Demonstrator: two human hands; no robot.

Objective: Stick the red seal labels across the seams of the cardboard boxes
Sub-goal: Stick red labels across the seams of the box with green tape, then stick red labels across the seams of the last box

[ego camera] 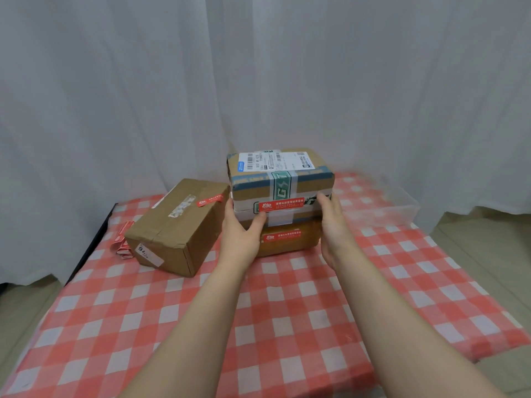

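Red-sealed boxes (283, 179) stacked, one (178, 225) beside.

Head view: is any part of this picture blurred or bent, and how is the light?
Head view: light is soft and even, with no glare; the far right of the table is smeared by blur, so the clear tray there is faint; the stacked boxes and both hands, left and right, are fairly sharp; the wide lens stretches the forearms.

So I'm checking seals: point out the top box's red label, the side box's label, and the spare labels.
top box label (281, 205), head view, label's middle
side box label (209, 200), head view, label's middle
spare labels (122, 242), head view, strip's middle
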